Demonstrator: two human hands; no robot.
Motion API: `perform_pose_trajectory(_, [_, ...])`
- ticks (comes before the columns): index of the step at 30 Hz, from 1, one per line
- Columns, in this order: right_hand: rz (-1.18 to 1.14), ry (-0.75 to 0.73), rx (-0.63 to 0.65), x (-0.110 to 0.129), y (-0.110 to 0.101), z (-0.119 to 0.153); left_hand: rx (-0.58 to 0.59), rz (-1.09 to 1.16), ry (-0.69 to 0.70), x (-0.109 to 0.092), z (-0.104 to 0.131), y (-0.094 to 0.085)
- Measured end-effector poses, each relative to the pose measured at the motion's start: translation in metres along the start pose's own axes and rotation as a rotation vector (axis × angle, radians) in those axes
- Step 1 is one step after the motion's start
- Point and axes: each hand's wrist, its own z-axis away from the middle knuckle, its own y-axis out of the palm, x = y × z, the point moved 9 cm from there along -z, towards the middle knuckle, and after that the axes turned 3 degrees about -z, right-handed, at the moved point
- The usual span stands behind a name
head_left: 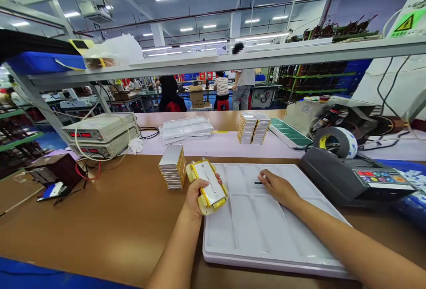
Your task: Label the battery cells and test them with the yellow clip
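Note:
My left hand (194,196) is closed around a flat pouch battery (210,184) with a white printed face and yellow edges, thumb on top. The battery sits in a pale yellow holder (205,209), which the same hand grips. My right hand (278,188) is closed in a pinch over the white compartment tray (246,253), and a short black strip (257,183) sticks out from its fingertips. Left of the battery stands a stack of silver flat cells (171,170) with yellow edges.
A tape dispenser (349,182) stands right of the tray, with a roll of tape (349,142) behind it. Further back are another stack of cells (253,128), white trays (186,128) and a green board (289,132). Metering boxes (100,133) stand at the left, under an overhead shelf (213,61).

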Motion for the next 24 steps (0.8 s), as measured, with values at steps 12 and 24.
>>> perform_pose_trajectory(12, [-0.039, -0.031, 0.016, 0.000, -0.001, 0.002, -0.565, -0.995, 0.090, -0.180, -0.012, 0.048])
perform_pose_trajectory(24, [-0.062, -0.064, 0.018, -0.003, -0.003, -0.003, -0.983, -1.747, -0.079, -0.210, -0.050, -0.006])
